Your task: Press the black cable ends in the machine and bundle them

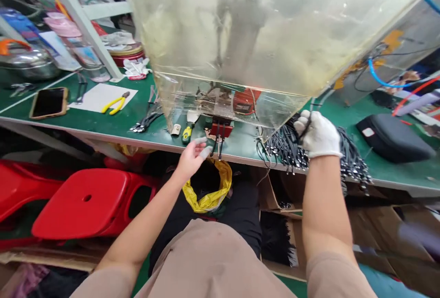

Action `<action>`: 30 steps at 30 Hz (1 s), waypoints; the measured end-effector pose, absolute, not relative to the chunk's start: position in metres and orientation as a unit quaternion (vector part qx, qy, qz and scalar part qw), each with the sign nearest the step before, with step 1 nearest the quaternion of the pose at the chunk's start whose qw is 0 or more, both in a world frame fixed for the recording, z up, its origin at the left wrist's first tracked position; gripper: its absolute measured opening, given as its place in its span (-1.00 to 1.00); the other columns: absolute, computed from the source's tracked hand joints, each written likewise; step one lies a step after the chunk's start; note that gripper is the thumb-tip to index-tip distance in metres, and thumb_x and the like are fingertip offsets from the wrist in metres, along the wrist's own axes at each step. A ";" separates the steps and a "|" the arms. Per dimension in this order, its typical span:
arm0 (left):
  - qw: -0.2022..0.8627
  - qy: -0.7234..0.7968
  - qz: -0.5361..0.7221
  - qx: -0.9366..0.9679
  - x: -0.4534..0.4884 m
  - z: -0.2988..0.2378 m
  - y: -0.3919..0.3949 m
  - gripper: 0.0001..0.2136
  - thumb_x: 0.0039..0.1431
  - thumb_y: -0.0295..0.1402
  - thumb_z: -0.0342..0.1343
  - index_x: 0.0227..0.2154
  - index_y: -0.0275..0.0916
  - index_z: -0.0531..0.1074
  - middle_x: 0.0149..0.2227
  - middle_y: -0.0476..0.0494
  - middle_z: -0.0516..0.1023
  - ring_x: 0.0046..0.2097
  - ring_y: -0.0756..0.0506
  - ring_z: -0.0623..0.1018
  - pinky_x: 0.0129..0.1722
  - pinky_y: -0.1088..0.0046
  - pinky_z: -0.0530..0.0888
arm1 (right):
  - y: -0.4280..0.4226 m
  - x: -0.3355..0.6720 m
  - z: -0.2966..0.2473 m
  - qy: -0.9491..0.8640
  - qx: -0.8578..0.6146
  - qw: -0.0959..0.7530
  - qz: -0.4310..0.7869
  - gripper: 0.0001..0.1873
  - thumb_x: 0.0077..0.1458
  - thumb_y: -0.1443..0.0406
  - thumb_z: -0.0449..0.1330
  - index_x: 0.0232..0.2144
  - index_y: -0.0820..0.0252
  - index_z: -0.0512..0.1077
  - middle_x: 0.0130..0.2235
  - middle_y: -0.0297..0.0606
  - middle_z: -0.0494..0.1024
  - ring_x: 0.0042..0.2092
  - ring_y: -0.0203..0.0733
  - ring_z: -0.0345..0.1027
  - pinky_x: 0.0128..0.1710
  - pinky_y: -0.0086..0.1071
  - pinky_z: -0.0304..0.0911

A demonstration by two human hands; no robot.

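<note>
My left hand (192, 157), with whitish covers on the fingertips, is at the table edge, its thumb and fingers apart. Just right of its fingertips, black cable ends (220, 144) hang down at the red block (222, 129) under the machine's clear cover. Whether the fingertips touch them I cannot tell. My right hand (318, 134), in a white glove, is closed around a black cable (307, 126). It is above a large pile of black cables with shiny metal ends (287, 144).
A cloudy clear plastic cover (275, 36) leans over the machine. On the green table (144, 101) are a yellow-green scraper (187, 133), yellow pliers (117, 104), a phone (49, 102) and a black case (393, 137). A yellow-rimmed bag (225, 176) hangs below; a red stool (82, 201) stands left.
</note>
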State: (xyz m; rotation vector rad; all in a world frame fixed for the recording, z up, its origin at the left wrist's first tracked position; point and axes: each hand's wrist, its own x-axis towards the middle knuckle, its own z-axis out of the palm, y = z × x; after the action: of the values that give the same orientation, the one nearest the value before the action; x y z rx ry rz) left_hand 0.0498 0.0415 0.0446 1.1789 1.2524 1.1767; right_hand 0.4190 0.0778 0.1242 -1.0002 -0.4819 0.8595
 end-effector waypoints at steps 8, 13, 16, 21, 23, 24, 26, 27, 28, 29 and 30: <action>0.470 0.538 0.411 0.566 0.099 0.040 0.082 -0.79 -0.10 -0.37 0.41 -0.54 -0.29 0.45 -0.40 -0.07 0.51 -0.28 -0.08 0.51 -0.20 0.40 0.44 | 0.018 0.389 0.144 -0.158 -0.411 0.682 0.584 -0.83 0.23 0.35 0.17 -0.16 0.25 0.53 -0.33 -0.30 0.45 -0.41 -0.44 0.31 -0.50 -0.65 0.35; 0.634 0.455 0.403 0.478 0.102 0.046 0.051 -0.81 0.10 -0.47 0.24 -0.27 -0.25 0.34 -0.45 -0.02 0.54 -0.44 0.01 0.53 -0.40 0.53 0.41 | 0.001 0.380 0.130 -0.237 -0.374 0.702 0.558 -0.60 -0.11 0.32 0.50 -0.16 0.16 0.56 -0.27 -0.31 0.42 -0.39 -0.46 0.26 -0.45 -0.66 0.38; 0.689 0.434 0.377 0.441 0.103 0.049 0.034 -0.98 0.22 -0.48 0.10 -0.30 -0.29 0.36 -0.53 0.01 0.48 -0.55 0.08 0.41 -0.50 0.59 0.31 | -0.004 0.371 0.130 -0.246 -0.355 0.709 0.558 -0.48 -0.33 0.45 0.56 -0.24 0.13 0.54 -0.34 -0.41 0.32 -0.42 -0.50 0.19 -0.43 -0.66 0.37; 0.657 0.454 0.399 0.451 0.102 0.053 0.019 -0.75 0.28 -0.51 -0.08 -0.51 -0.28 0.36 -0.68 0.12 0.21 -0.62 0.10 0.18 -0.58 0.58 0.11 | -0.013 0.358 0.134 -0.284 -0.382 0.709 0.520 -0.53 -0.28 0.39 0.56 -0.29 0.13 0.49 -0.40 -0.45 0.24 -0.49 -0.52 0.07 -0.55 -0.67 0.22; 0.631 0.449 0.403 0.488 0.100 0.053 0.007 -0.77 0.22 -0.53 -0.04 -0.55 -0.28 0.36 -0.65 0.09 0.26 -0.59 0.09 0.22 -0.55 0.56 0.15 | -0.021 0.353 0.132 -0.317 -0.400 0.710 0.486 -0.62 -0.13 0.35 0.51 -0.24 0.13 0.49 -0.41 -0.43 0.26 -0.52 -0.52 0.05 -0.59 -0.66 0.15; 0.618 0.440 0.397 0.516 0.098 0.051 -0.001 -0.78 0.18 -0.53 0.00 -0.57 -0.27 0.37 -0.63 0.07 0.31 -0.57 0.08 0.26 -0.53 0.55 0.18 | -0.025 0.350 0.130 -0.326 -0.414 0.707 0.472 -0.65 -0.07 0.33 0.48 -0.22 0.13 0.48 -0.41 -0.41 0.28 -0.53 -0.51 0.06 -0.61 -0.65 0.12; 0.605 0.422 0.379 0.560 0.091 0.049 -0.020 -0.80 0.15 -0.46 0.07 -0.58 -0.26 0.37 -0.61 0.04 0.36 -0.54 0.06 0.30 -0.50 0.53 0.22 | -0.035 0.340 0.128 -0.337 -0.440 0.700 0.450 -0.68 -0.01 0.30 0.45 -0.20 0.12 0.48 -0.43 -0.38 0.32 -0.54 -0.46 0.12 -0.61 -0.60 0.14; 0.609 0.416 0.370 0.565 0.087 0.049 -0.029 -0.78 0.18 -0.39 0.09 -0.58 -0.25 0.38 -0.63 0.05 0.34 -0.56 0.06 0.30 -0.51 0.52 0.23 | -0.039 0.334 0.128 -0.341 -0.448 0.696 0.446 -0.68 -0.01 0.29 0.45 -0.20 0.12 0.48 -0.44 -0.37 0.34 -0.53 -0.43 0.16 -0.60 -0.56 0.18; 0.621 0.415 0.368 0.554 0.081 0.051 -0.036 -0.74 0.23 -0.29 0.07 -0.57 -0.25 0.38 -0.66 0.06 0.30 -0.59 0.06 0.26 -0.54 0.51 0.21 | -0.043 0.327 0.128 -0.346 -0.449 0.690 0.450 -0.68 -0.01 0.28 0.45 -0.20 0.12 0.47 -0.45 -0.37 0.35 -0.52 -0.40 0.20 -0.58 -0.51 0.22; 0.633 0.414 0.372 0.538 0.075 0.055 -0.042 -0.68 0.28 -0.19 0.04 -0.55 -0.24 0.37 -0.69 0.09 0.24 -0.62 0.06 0.21 -0.58 0.51 0.18 | -0.045 0.318 0.128 -0.351 -0.445 0.682 0.461 -0.68 -0.01 0.27 0.45 -0.21 0.11 0.47 -0.45 -0.36 0.37 -0.51 -0.36 0.24 -0.55 -0.46 0.27; 0.640 0.412 0.380 0.525 0.067 0.062 -0.046 -0.62 0.31 -0.10 0.01 -0.53 -0.24 0.37 -0.71 0.11 0.19 -0.64 0.07 0.18 -0.60 0.51 0.15 | -0.047 0.309 0.128 -0.356 -0.435 0.672 0.482 -0.68 -0.01 0.26 0.45 -0.21 0.11 0.46 -0.45 -0.36 0.38 -0.49 -0.33 0.28 -0.52 -0.41 0.31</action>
State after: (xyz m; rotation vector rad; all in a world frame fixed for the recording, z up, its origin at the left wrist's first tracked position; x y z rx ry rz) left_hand 0.0675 -0.0456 0.0620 1.1978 0.9408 0.8671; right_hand 0.3090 -0.0468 0.1281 -0.9805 -0.8007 1.0861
